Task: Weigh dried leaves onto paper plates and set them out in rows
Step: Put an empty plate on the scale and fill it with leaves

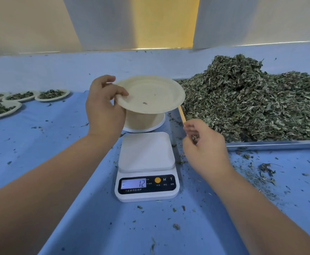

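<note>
Above the scale [146,166], the left hand [104,107] pinches an empty paper plate [150,94] by its rim, fingers [120,92] on top. The right hand [204,146] is loosely curled around a few dried leaves [251,100]. The plate looks light and bendy, so an edge grip seems adequate.

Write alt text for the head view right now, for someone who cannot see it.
The left hand holds an almost empty paper plate above a plate stack, behind a bare scale reading minus 12. The right hand pinches a few leaves beside a tray heaped with dried leaves; filled plates sit far left.
</note>
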### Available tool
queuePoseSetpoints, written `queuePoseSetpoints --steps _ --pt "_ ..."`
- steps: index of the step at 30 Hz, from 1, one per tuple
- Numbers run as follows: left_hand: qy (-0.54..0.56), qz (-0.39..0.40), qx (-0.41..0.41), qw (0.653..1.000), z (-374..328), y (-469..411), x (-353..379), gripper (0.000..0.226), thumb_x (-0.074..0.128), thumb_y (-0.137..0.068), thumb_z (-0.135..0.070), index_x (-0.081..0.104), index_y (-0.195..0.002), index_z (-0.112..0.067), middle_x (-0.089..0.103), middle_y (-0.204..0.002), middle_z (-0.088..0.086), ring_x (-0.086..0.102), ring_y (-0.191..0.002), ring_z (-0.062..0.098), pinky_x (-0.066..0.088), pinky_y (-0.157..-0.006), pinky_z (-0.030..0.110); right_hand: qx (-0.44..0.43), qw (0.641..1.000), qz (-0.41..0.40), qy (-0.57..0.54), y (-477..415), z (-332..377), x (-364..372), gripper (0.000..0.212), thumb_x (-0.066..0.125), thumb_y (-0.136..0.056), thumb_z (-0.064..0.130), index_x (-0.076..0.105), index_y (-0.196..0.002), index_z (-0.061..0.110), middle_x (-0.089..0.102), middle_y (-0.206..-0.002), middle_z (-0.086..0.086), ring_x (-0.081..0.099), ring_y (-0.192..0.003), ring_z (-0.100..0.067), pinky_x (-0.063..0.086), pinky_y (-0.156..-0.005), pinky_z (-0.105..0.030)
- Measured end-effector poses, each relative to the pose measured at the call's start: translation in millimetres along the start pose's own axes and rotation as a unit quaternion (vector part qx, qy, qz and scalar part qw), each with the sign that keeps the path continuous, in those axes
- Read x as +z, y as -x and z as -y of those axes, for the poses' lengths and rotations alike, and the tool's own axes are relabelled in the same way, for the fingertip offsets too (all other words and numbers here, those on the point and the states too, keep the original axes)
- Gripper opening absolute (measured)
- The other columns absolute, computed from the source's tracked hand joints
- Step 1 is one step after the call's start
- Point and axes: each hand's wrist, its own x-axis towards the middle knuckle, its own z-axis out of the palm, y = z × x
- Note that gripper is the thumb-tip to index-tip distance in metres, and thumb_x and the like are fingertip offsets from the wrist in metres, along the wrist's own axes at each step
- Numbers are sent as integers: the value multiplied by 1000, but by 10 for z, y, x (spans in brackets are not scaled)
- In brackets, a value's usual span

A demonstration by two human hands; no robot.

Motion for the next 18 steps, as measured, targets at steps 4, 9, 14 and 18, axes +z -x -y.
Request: queuePoseSetpoints --steps 4,9,14,18 --pt "82 0 5 997 61 304 -189 39 68 -80 19 74 -97 -16 65 -119 9 63 -113 18 51 -89 26 -8 999 -26 -40 -7 14 -27 52 58 -89 14 41 -129 41 64 -118 18 61 -104 -1 54 -83 -33" --pt "122 34 -17 992 197 668 -363 36 75 -76 4 75 -101 -23 72 -111 7 69 -110 23 54 -94 29 -49 997 -13 -65 46 67 0 61 69 -88 34 38 -141 34 61 -126 19 58 -110 9 49 -84 -15" --pt "83 54 -59 993 314 782 -385 47 76 -75 19 77 -101 -20 74 -111 5 70 -106 16 54 -97 25 -80 996 0 -50 109 132 60 37 75 -87 30 61 -119 39 67 -107 26 61 -104 7 50 -85 -16" --pt "114 93 -138 980 317 781 -396 40 76 -82 10 78 -102 -25 78 -104 -15 71 -99 -2 55 -91 16 -80 996 -3 -44 112 113 68 29 76 -86 19 68 -108 36 67 -98 29 62 -99 8 48 -80 -8"
